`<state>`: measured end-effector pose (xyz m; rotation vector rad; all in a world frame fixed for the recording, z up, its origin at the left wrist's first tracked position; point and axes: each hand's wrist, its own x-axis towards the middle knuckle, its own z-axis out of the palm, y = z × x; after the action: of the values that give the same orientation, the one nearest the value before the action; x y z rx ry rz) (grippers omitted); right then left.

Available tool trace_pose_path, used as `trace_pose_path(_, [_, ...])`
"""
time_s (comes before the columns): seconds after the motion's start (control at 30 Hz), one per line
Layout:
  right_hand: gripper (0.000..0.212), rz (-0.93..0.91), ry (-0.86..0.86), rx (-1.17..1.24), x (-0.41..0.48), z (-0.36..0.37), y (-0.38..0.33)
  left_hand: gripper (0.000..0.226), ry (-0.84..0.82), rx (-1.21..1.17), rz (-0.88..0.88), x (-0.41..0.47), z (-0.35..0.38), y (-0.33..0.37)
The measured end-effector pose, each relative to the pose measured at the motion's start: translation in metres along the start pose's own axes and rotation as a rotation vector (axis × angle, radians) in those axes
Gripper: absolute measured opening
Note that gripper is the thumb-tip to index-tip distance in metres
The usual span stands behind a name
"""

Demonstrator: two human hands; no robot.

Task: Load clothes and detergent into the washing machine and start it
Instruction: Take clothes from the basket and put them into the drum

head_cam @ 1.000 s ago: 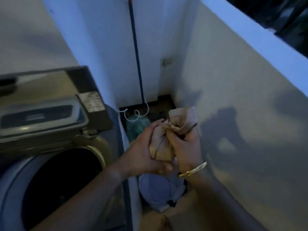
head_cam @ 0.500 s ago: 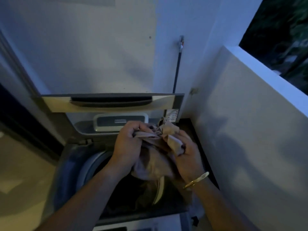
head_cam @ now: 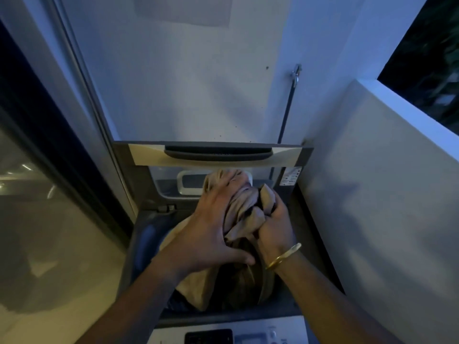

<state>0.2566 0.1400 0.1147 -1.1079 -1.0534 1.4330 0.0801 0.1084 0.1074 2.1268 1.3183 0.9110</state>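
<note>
Above the open top-loading washing machine (head_cam: pixel 149 244), its lid (head_cam: pixel 213 153) raised, a bunched beige garment (head_cam: pixel 244 214) hangs into the drum. Left hand (head_cam: pixel 213 234) wraps it with spread, curled fingers; right hand (head_cam: pixel 275 224), wearing a gold bangle (head_cam: pixel 283 256), clenches its folds.

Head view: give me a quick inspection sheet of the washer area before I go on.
Surface: washing machine top, lid raised against the wall.
Job's things: beige garment bunched over the open drum, its lower part hanging in; detergent not seen.
Clutter: nothing seen.
Hands: left hand and right hand both grip the garment; gold bangle on the right wrist.
Cables: dark hose runs down from the wall tap.
Surroundings: glass door at left, low white wall at right, control panel nearest.
</note>
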Motion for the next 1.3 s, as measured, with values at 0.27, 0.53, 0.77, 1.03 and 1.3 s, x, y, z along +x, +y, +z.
trace_pose_path(0.27, [0.042,0.319,-0.014,0.564,0.010,0.015,-0.009,0.135,0.088,0.289,-0.054,-0.019,0.000,-0.030])
trace_pose_path(0.53, [0.065,0.310,-0.355,-0.080,-0.004,-0.009,0.030,0.029,0.624,-0.465,-0.362,0.006,0.005,-0.022])
trace_pose_path(0.77, [0.027,0.107,-0.079,-0.269,0.012,-0.012,0.064,0.136,-0.107,-0.121,-0.204,-0.020,0.033,-0.052])
trace_pose_path(1.03, [0.061,0.163,-0.453,-0.716,0.053,-0.029,0.103,0.038,0.186,-0.210,-0.471,-0.013,0.051,-0.126])
trace_pose_path(1.3, [0.127,0.201,-0.529,-1.096,0.098,-0.032,0.213,0.058,-0.223,-0.718,-0.773,-0.003,0.120,-0.184])
